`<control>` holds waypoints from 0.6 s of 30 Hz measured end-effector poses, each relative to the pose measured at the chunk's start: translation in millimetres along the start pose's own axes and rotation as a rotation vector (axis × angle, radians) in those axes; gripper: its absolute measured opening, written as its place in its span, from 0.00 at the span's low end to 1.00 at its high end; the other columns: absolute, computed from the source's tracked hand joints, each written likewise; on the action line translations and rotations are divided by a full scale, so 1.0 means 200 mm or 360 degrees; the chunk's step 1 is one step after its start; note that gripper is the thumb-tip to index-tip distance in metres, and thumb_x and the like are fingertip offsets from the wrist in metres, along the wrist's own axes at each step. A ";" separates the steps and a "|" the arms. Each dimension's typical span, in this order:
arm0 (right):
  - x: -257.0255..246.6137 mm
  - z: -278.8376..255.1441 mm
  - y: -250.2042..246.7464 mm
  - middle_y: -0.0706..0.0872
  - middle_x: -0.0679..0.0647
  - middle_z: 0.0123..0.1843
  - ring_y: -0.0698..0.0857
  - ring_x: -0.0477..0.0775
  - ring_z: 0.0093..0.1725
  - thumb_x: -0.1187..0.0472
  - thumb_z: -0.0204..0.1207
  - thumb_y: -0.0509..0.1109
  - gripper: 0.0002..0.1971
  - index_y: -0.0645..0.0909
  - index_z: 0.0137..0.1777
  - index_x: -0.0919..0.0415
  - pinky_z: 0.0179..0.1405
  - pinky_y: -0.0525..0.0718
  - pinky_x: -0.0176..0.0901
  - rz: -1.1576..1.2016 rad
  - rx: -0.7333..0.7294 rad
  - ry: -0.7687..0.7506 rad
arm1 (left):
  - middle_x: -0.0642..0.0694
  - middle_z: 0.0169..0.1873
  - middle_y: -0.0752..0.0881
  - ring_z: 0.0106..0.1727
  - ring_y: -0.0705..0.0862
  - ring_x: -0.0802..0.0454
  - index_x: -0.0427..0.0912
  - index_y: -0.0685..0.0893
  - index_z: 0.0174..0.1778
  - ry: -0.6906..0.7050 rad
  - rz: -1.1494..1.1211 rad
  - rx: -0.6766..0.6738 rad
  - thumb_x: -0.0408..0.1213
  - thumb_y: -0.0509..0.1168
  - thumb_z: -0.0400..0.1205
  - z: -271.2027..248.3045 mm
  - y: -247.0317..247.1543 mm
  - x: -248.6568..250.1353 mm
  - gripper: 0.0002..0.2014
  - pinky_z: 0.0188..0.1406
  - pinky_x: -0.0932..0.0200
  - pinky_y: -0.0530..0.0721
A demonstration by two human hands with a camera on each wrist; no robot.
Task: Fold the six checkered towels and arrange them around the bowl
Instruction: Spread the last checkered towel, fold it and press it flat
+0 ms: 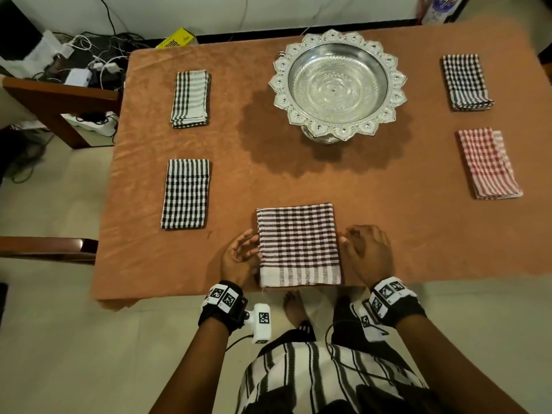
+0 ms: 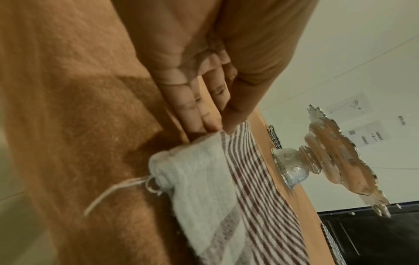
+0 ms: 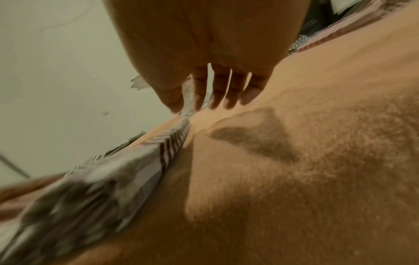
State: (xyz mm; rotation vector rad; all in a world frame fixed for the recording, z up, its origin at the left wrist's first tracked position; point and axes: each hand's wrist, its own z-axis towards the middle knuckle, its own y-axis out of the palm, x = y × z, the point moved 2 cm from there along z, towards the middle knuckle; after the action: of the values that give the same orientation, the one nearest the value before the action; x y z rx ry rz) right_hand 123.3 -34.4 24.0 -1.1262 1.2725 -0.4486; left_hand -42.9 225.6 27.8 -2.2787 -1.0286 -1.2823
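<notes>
— What does your head camera give you?
— You look steeply down from above the near edge at the whole counter [image 1: 388,204].
— And your wrists?
— Each sits low and close, looking along its hand across the cloth. All three share the near towel [image 1: 298,243] and the bowl [image 1: 337,82].

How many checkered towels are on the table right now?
5 in view: two left of the bowl, far and near; two right, dark far and red near; one between both hands. No sixth shows.
</notes>
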 end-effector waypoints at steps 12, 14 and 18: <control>-0.42 -0.05 0.36 0.61 0.60 0.86 0.59 0.60 0.86 0.61 0.81 0.52 0.30 0.59 0.85 0.64 0.86 0.52 0.54 -0.0401 -0.0387 -0.0620 | 0.45 0.85 0.59 0.86 0.52 0.47 0.43 0.61 0.84 0.0974 0.2169 -0.0246 0.39 0.51 0.88 0.00 0.28 -0.09 0.26 0.85 0.44 0.53; -0.37 -0.03 0.40 0.59 0.60 0.87 0.58 0.59 0.86 0.54 0.86 0.52 0.30 0.56 0.86 0.63 0.86 0.46 0.51 -0.0449 -0.0427 -0.0569 | 0.46 0.86 0.53 0.86 0.47 0.50 0.45 0.52 0.86 0.0885 0.2290 -0.0279 0.46 0.42 0.88 0.05 0.26 -0.15 0.28 0.85 0.46 0.48; -0.29 -0.02 0.37 0.54 0.57 0.88 0.51 0.55 0.88 0.40 0.86 0.51 0.36 0.52 0.87 0.61 0.86 0.51 0.56 -0.0487 -0.0422 -0.0535 | 0.47 0.86 0.52 0.86 0.47 0.51 0.44 0.50 0.86 0.0946 0.2379 -0.0261 0.50 0.42 0.88 0.08 0.22 -0.18 0.30 0.85 0.47 0.48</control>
State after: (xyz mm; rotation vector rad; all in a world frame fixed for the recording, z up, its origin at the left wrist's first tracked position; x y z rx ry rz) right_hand 79.2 42.5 -7.2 -1.5601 0.8839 -0.3023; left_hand -13.4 189.3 -7.7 -1.6948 0.8949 -1.0856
